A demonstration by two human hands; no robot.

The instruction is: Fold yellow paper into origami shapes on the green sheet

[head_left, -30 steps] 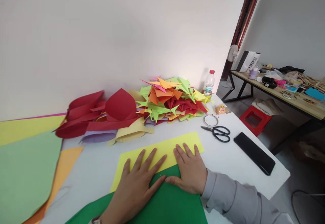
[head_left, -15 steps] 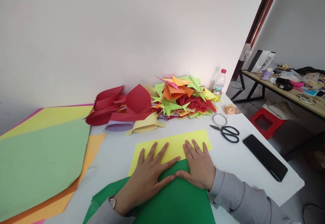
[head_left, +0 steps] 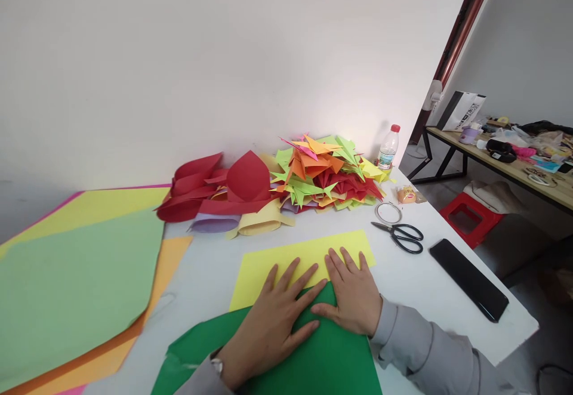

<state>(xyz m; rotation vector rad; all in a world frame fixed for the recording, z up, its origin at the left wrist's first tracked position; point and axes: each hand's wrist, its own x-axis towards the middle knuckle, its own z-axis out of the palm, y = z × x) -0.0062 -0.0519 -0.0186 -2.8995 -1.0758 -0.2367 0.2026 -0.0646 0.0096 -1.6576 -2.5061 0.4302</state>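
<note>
A green sheet of paper (head_left: 331,362) lies over the near part of a yellow sheet of paper (head_left: 257,272) on the table in front of me. My left hand (head_left: 280,317) presses flat across both sheets, fingers spread. To its right, my right hand (head_left: 351,290) also lies flat, its fingertips on the yellow sheet and its thumb on the green one. Both hands are open, and the left fingertips come close to the right hand. My left forearm and palm hide part of the green sheet.
Scissors (head_left: 403,237), a wire ring (head_left: 388,212) and a black phone (head_left: 468,278) lie to the right. Behind are folded coloured papers (head_left: 320,171), red paper shapes (head_left: 248,180) and a bottle (head_left: 388,149). Large light green sheets (head_left: 80,293) cover the left side.
My left hand has slid right along the overlapping sheets, closer to my right hand. The right hand stays nearly in place, and the view has shifted slightly.
</note>
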